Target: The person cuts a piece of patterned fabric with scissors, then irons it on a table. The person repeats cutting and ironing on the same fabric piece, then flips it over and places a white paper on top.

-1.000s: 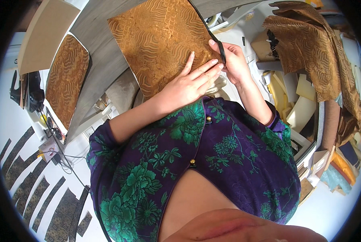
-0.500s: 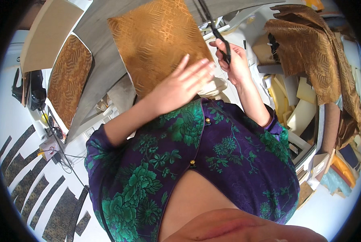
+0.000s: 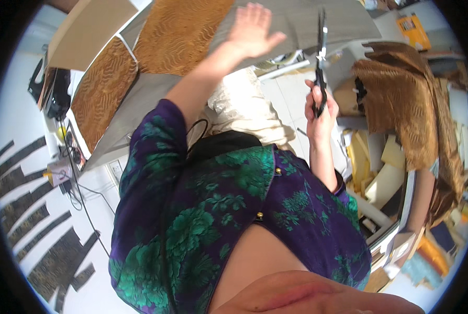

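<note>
Over the grey work surface (image 3: 297, 26), my left hand (image 3: 252, 31) reaches away from me. Its palm is flat, the thumb stands apart and nothing is in it. Just left of that hand lies a golden-brown patterned fabric piece (image 3: 179, 39), its far end cut off by the picture's top. My right hand (image 3: 323, 112) grips a pair of black-handled scissors (image 3: 321, 73), fingers around the handles and blades pointing away from me. The scissors touch no fabric. Farther left rests a second brown patterned piece (image 3: 104, 94) with rounded corners and a pale edge.
Tan board (image 3: 90, 36) leans at the far left. A crumpled length of brown fabric (image 3: 396, 99) hangs at the right, above a bin of yellowish scraps (image 3: 386, 178). Dark patterned strips (image 3: 53, 261) lie at the lower left. Cream cloth (image 3: 247, 107) hangs below the table edge.
The large fabric piece has moved away and left from near my body. My left hand has swung farther out. My right hand has shifted right, with the scissors now more upright.
</note>
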### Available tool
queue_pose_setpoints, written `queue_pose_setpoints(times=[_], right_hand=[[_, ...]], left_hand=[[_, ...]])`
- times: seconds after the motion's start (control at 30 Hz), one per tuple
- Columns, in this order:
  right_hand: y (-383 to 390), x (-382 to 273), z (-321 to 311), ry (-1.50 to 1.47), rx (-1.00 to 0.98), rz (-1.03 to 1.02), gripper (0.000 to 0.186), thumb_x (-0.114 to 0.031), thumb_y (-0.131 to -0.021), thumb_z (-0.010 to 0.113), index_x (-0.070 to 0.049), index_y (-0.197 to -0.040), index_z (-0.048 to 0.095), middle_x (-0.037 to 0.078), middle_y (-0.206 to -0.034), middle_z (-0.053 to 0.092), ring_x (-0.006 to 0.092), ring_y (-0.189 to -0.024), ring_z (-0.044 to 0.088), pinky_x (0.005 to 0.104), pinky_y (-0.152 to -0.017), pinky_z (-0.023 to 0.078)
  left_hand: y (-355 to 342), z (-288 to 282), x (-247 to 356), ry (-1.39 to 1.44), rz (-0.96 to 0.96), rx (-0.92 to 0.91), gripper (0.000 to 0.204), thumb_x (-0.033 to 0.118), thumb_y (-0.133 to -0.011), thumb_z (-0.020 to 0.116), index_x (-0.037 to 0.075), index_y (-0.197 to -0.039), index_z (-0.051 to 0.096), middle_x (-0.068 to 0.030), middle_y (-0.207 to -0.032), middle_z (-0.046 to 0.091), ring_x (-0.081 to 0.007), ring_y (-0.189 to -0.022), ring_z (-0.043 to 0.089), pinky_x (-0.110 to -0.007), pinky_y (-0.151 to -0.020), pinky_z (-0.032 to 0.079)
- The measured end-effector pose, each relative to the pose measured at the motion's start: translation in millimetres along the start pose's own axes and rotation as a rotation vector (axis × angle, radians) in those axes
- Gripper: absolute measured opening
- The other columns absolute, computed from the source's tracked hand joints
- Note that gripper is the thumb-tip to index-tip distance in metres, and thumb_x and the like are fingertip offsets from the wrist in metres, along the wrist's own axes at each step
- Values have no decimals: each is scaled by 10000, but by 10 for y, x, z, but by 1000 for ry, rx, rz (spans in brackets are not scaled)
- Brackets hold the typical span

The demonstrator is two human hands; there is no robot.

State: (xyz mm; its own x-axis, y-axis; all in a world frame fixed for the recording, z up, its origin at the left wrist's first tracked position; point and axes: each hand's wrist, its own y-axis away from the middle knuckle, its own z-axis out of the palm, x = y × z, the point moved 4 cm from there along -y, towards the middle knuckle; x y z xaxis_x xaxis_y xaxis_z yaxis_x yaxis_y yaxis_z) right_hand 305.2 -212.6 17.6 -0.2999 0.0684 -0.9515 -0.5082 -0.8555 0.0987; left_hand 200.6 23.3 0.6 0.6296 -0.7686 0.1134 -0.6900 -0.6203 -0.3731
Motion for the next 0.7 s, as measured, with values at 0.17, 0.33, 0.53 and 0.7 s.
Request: queue_pose_setpoints(times=[0.17,0.33,0.53,0.7], right_hand=[[118,-176,-314,49,63,-208,444,-251,-978,735,81,-1257,637,-81,-680,476,-3,-485,344,197,-428,199],[85,-151,-509,77,68,-215,413,-207,-978,734,98,-1240,641,-67,-667,495,-9,-472,333,200,-420,192],[69,-12,-409,48,66,-96,408,-192,-978,724,89,-1261,640,-78,-668,479,1,-479,345,199,-427,208],[72,91,-374,50,22,-6,366,-201,-978,727,51,-1238,674,-104,-655,452,-4,-488,324,206,-450,192]], left_hand=[[-8,-488,211,831,-18,-25,587,477,-1051,498,38,-1433,575,-216,-1483,547,-326,-1398,511,-562,-1209,303],[308,-127,-1071,-190,-581,66,794,605,-1060,344,22,-1598,294,-276,-1639,280,-454,-1552,172,-644,-1242,97],[453,-680,-756,402,-293,-391,630,577,-1057,423,90,-1418,596,-185,-1475,551,-328,-1452,427,-579,-1244,170],[811,-396,-738,-137,-154,-84,713,633,-1025,447,227,-1607,372,-187,-1670,283,-343,-1568,209,-650,-1238,63]])
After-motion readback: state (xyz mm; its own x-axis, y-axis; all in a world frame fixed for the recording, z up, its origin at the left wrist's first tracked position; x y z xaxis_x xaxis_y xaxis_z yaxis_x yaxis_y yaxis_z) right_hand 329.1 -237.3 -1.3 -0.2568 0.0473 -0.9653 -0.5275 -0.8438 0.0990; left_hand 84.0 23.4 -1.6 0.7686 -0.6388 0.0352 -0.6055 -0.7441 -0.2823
